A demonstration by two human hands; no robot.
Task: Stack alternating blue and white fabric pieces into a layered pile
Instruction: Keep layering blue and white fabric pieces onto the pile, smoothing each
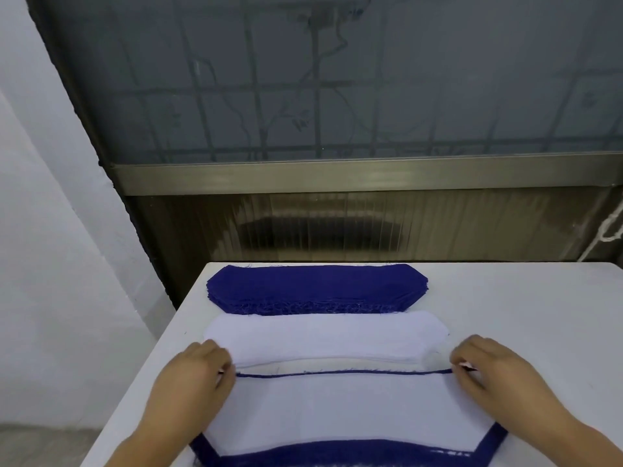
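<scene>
Both hands on the top white piece, lower middle of the frame

White table (526, 318) fills the lower frame with bare room on the right; layered pile (337, 453) sits at the bottom edge, blue stack (317, 286) at the table's far edge, white stack (323, 335) just below it. Left hand (199, 375) and right hand (485, 369) reach in from below, fingers curled, each pinching a far corner of the white piece (340, 409) lying on the pile.
</scene>
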